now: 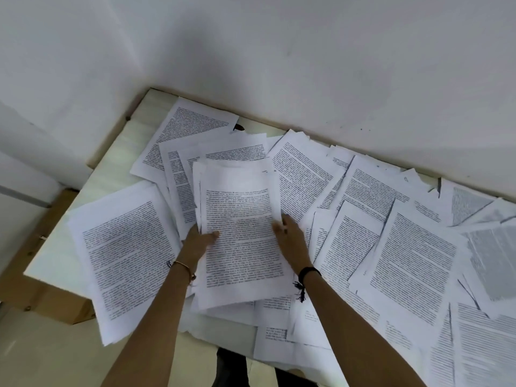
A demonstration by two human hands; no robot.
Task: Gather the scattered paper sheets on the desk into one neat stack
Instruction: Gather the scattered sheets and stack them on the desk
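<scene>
A small stack of printed sheets [240, 233] is held up over the middle of the desk, text side facing me. My left hand [198, 241] grips its left edge with the thumb on top. My right hand [290, 238] grips its right edge. Many other printed sheets lie scattered flat across the desk [111, 169], overlapping at odd angles, such as a large one [128, 255] at the left that hangs over the front edge and another [413, 266] to the right.
The pale desk stands in a corner against white walls [279, 51]. A wooden frame [55, 300] shows under its left front edge. Sheets reach the right border of the view. Floor [55, 358] lies below at the left.
</scene>
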